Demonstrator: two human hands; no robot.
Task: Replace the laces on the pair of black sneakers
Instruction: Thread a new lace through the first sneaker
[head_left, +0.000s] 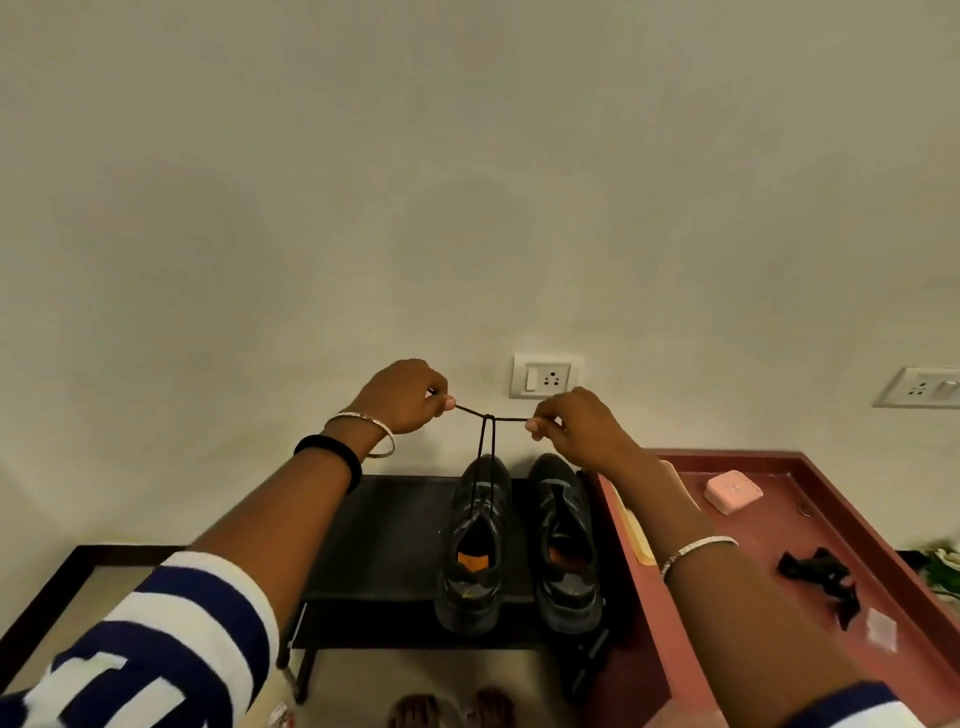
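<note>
**A:** Through the head camera, what are the hands doing?

**B:** Both are raised in front of the pale wall. The left hand (410, 397) pinches one end of the black lace (487, 441) between thumb and fingertips. The right hand (576, 431) pinches the other end the same way. Between them the lace runs taut and nearly level.

**A:** And below that?

**B:** At the middle the two strands cross, then drop side by side into the top of the left sneaker (475, 551). Whether the crossing is a finished knot, I cannot tell.

**A:** The second shoe?

**B:** The right sneaker (566, 551) stands just beside the first, toes also towards the wall. It is too dark to make out its lacing. Both sit on a low black bench (384, 535).

**A:** Anything else around?

**B:** A dark red counter (769, 613) lies right of the bench. On it are a pink case (732, 491), a crumpled black bundle (818, 571) and a pale brush-like object (636, 535) partly under the right forearm. One wall socket (545, 376) sits between the hands, and another socket (919, 387) is at the far right. The left wrist wears a black band (332, 457) and a bangle, and the sleeves are navy and white striped. Bare toes (452, 709) show at the bottom edge.
</note>
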